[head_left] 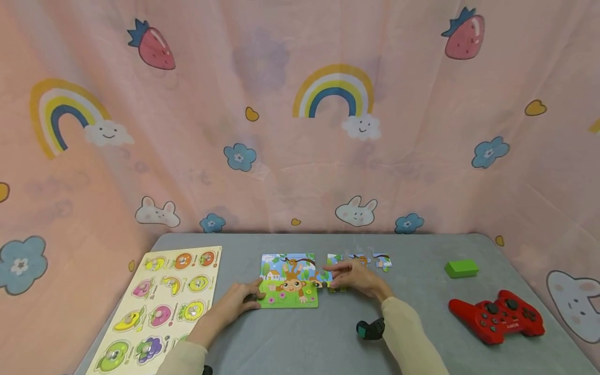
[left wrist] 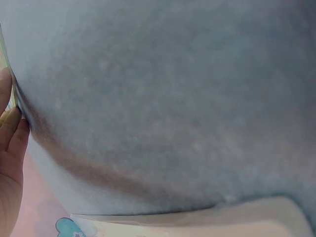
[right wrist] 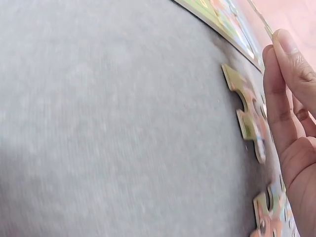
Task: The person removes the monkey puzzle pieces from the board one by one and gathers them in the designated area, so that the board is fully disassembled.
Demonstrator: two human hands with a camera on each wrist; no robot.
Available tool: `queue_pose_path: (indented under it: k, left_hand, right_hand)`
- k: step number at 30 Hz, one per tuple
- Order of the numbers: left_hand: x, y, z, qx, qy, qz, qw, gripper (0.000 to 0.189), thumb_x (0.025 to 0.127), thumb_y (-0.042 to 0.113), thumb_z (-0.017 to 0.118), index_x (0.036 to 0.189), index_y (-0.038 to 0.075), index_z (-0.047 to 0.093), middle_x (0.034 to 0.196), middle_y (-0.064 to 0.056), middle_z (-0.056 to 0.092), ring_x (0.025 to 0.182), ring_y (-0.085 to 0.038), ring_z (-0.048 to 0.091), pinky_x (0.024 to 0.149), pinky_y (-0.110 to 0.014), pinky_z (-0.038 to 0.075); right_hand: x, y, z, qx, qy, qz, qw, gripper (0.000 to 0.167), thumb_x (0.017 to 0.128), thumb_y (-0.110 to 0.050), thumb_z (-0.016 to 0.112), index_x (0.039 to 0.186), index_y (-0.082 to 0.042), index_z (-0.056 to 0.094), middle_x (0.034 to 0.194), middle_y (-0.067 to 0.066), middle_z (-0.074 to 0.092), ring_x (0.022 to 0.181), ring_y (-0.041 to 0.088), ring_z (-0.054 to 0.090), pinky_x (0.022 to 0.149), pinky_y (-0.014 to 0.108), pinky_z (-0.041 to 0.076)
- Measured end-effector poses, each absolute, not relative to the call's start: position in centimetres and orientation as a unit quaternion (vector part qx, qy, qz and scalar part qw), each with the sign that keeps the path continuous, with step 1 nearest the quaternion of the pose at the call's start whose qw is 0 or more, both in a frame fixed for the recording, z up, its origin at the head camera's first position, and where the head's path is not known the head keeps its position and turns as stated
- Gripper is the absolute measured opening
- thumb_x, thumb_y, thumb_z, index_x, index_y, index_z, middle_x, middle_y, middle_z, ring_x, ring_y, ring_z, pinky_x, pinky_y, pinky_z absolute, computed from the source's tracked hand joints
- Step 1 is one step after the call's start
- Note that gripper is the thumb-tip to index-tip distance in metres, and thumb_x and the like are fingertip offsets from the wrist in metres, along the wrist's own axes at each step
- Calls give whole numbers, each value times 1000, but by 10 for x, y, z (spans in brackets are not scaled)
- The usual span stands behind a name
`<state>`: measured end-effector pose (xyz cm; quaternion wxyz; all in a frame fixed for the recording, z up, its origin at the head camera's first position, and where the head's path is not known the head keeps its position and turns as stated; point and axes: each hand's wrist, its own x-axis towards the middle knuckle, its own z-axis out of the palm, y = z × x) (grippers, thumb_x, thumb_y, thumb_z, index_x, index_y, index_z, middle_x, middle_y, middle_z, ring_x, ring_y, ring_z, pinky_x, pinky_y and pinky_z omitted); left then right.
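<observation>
A jigsaw board [head_left: 289,299] with a monkey picture lies mid-table. My left hand [head_left: 239,301] rests at its left edge, fingertips on the border. That hand's fingers [left wrist: 16,136] show along the board's edge in the left wrist view. My right hand [head_left: 357,277] pinches a jigsaw piece [head_left: 324,277] between thumb and index finger, over the board's right side. Seen edge-on in the right wrist view, the piece [right wrist: 261,17] looks thin. Loose jigsaw pieces [right wrist: 245,106] lie below the right hand, which partly hides them in the head view.
On the left lies a fruit knob-puzzle board [head_left: 175,297]. A loose jigsaw piece [head_left: 383,261] sits beyond the right hand. To the right are a green block [head_left: 461,269] and a red game controller [head_left: 499,319]. A patterned curtain [head_left: 290,172] hangs behind the grey table [head_left: 300,344].
</observation>
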<state>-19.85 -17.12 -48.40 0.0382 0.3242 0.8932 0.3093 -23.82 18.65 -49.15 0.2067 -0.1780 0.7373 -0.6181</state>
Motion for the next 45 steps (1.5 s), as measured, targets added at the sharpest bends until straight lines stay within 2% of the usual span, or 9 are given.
queue_pose_path:
  k: [6, 17, 22, 28, 39, 45]
  left_hand:
    - [-198, -170, -484, 323, 893, 310, 42, 22, 86, 14, 70, 103, 0, 72, 133, -26, 52, 119, -40, 53, 94, -49, 46]
    - [-199, -172, -486, 318, 892, 319, 47, 22, 86, 12, 70, 103, -2, 71, 132, -28, 51, 120, -42, 52, 95, -51, 45]
    - [-198, -172, -485, 319, 890, 323, 48, 23, 86, 12, 70, 104, -2, 71, 133, -28, 51, 120, -41, 52, 95, -51, 44]
    - [-197, -173, -485, 325, 890, 317, 39, 23, 86, 12, 70, 104, -2, 71, 133, -27, 51, 118, -41, 53, 94, -50, 46]
    - [-198, -172, -483, 322, 891, 317, 41, 21, 85, 11, 70, 102, -2, 71, 132, -28, 51, 118, -42, 54, 94, -50, 46]
    - [-198, -172, -483, 323, 891, 318, 39, 22, 85, 11, 70, 102, -2, 71, 132, -28, 51, 117, -41, 54, 93, -49, 46]
  right_hand:
    - [-236, 204, -492, -190, 746, -606, 199, 49, 84, -7, 74, 127, 10, 56, 89, 4, 64, 76, 9, 60, 69, 23, 52]
    - [-229, 232, -490, -153, 755, -600, 216, 52, 83, -8, 74, 130, 6, 56, 91, 6, 59, 74, 12, 55, 65, 24, 50]
    - [-228, 242, -490, -160, 743, -612, 219, 52, 85, -5, 72, 130, 11, 52, 89, 4, 59, 74, 9, 59, 68, 25, 54]
    - [-225, 257, -486, -158, 730, -623, 230, 52, 86, -2, 69, 131, 15, 48, 93, 6, 58, 79, 9, 60, 73, 25, 54]
    - [-220, 287, -487, -143, 747, -605, 235, 52, 89, -5, 68, 133, 12, 48, 93, 4, 56, 84, 10, 54, 75, 24, 52]
    - [-217, 299, -484, -122, 748, -605, 244, 53, 89, -5, 67, 135, 10, 46, 100, 7, 51, 89, 12, 53, 78, 26, 52]
